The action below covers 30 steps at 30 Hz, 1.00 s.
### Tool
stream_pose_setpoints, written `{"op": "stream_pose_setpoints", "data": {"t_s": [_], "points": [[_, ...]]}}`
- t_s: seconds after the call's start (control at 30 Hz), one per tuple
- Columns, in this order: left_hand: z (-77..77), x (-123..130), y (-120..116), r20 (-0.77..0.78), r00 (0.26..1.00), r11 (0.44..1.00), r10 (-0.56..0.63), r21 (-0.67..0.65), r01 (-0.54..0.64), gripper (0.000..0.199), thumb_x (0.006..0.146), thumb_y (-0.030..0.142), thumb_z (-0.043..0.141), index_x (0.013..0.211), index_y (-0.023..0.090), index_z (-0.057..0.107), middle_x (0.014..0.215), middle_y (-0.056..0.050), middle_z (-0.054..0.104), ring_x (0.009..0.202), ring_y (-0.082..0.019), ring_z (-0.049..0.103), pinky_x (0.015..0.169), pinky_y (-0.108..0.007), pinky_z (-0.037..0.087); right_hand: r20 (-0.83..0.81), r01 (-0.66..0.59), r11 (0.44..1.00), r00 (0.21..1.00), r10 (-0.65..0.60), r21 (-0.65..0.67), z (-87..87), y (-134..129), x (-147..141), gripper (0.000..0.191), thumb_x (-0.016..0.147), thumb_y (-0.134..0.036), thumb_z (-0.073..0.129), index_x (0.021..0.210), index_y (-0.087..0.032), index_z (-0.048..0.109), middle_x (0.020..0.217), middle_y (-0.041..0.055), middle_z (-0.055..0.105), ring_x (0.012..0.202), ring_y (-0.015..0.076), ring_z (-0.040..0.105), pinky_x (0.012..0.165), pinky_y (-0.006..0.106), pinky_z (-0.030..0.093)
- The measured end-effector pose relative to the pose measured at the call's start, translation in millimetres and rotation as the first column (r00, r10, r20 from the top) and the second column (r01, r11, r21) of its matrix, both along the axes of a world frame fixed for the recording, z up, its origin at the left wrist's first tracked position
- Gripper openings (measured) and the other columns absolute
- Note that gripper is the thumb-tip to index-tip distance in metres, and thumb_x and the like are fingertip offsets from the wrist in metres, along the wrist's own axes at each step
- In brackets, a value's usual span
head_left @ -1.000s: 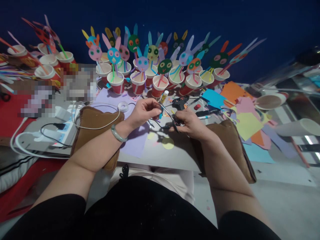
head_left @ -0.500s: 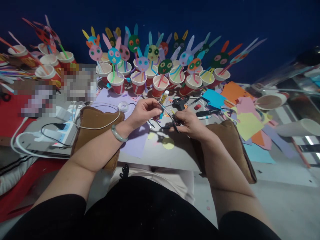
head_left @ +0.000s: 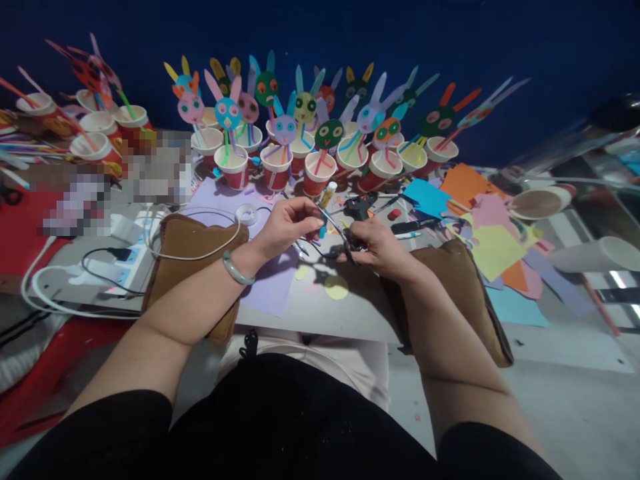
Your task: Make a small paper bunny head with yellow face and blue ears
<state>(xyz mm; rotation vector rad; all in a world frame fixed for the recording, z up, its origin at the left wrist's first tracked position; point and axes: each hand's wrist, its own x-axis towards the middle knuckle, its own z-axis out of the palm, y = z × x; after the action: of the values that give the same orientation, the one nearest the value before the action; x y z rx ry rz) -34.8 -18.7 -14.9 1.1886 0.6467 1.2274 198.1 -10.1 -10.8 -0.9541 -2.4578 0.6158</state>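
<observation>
No text, label, brand or number can be read anywhere; two patches are pixelated.

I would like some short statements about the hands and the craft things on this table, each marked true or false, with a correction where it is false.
1. The right hand holds black-handled scissors. True.
2. The left hand lies flat and empty on the brown cushion. False: it is raised over the table, pinching a small blue paper piece at the scissor blades.
3. A bracelet sits on the left wrist. True.
4. The paper rabbits lie flat on the table. False: they stand upright in red and white paper cups.
5. A yellow paper circle lies on the table below the hands. True.
</observation>
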Motion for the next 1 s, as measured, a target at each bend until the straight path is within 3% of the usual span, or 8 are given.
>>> {"op": "stream_pose_setpoints", "data": {"t_s": [0.43, 1.0], "points": [[1.2, -1.1, 0.9, -0.025, 0.999, 0.999, 0.021, 0.026, -0.02, 0.024, 0.069, 0.03, 0.085, 0.074, 0.016, 0.066, 0.064, 0.003, 0.064, 0.051, -0.007, 0.06, 0.047, -0.02, 0.05, 0.0, -0.031, 0.999, 1.0, 0.031, -0.031, 2.0, 2.5, 0.8, 0.062, 0.087, -0.077, 0.057, 0.064, -0.023, 0.037, 0.058, -0.0052, 0.036, 0.057, 0.0136, 0.036, 0.067, 0.034, 0.026], [2.4, -1.4, 1.9, -0.048, 0.999, 0.999, 0.01, 0.052, -0.007, 0.019, 0.066, 0.025, 0.083, 0.073, 0.016, 0.067, 0.062, 0.004, 0.063, 0.051, -0.006, 0.057, 0.049, -0.018, 0.05, 0.025, -0.099, 0.995, 0.995, 0.099, -0.015, 6.4, 5.2, 8.6, 0.059, 0.089, -0.073, 0.059, 0.065, -0.022, 0.042, 0.058, -0.005, 0.038, 0.057, 0.0131, 0.035, 0.064, 0.032, 0.026]]}}
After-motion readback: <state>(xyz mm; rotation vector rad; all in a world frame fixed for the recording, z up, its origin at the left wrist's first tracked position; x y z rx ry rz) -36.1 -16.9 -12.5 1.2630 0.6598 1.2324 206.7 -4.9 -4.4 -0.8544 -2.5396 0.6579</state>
